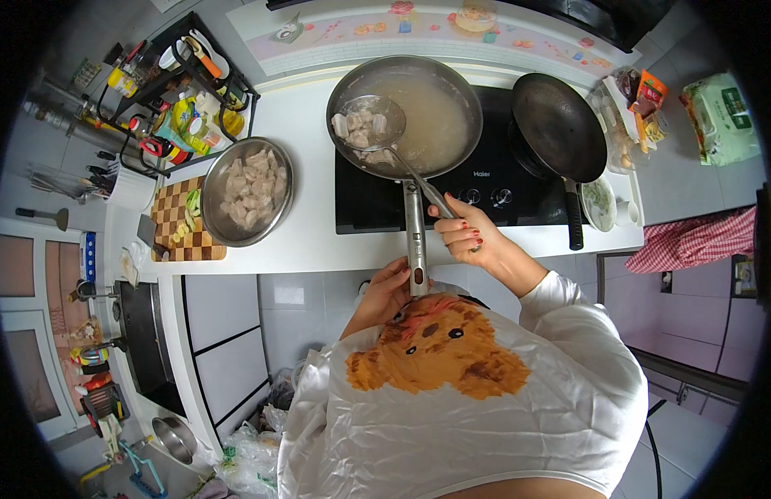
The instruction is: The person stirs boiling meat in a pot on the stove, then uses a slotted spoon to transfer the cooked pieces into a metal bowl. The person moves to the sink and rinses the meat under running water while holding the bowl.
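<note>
My right hand grips the handle of a metal slotted skimmer. Pale chunks of meat lie in its round perforated bowl, over the left part of a large frying pan holding cloudy liquid. More meat shows in the pan just below the skimmer. My left hand is at the end of the pan's long steel handle, fingers against its left side; how firmly it holds is unclear. Left of the pan, a steel bowl on the white counter contains a heap of similar pale meat chunks.
An empty dark wok stands on the right of the black gas hob. At left are a checkered cutting board with cut green and yellowish pieces, a cleaver and a black condiment rack. A plate is right of the wok.
</note>
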Tool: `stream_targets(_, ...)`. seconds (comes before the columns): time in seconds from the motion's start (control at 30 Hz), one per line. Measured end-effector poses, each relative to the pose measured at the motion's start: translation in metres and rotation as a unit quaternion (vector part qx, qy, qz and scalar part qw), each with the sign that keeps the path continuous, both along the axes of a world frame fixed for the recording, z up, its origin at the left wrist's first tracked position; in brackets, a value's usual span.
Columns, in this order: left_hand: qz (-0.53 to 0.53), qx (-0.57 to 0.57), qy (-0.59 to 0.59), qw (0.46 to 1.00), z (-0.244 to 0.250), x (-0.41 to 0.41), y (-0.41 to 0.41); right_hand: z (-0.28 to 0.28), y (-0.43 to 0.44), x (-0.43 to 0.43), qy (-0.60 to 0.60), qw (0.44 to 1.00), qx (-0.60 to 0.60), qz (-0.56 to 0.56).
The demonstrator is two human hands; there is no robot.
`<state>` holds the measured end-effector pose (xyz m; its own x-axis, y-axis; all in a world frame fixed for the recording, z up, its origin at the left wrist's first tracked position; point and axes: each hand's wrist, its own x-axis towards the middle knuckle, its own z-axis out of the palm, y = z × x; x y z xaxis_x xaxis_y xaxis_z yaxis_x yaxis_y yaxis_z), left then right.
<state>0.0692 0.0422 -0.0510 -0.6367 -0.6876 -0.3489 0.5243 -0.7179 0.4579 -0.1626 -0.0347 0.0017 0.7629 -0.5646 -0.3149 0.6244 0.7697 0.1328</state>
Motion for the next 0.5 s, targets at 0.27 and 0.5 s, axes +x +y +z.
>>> stream_targets(0.27,-0.007,-0.020,0.005,1.000,-0.002,0.001,0.001,0.003,0.013,-0.039,-0.025,0.999,-0.034,-0.019)
stream_targets(0.5,0.001,-0.008,-0.007,1.000,0.001,-0.001,0.001,0.039,0.008,-0.091,0.472,0.874,-0.117,0.017)
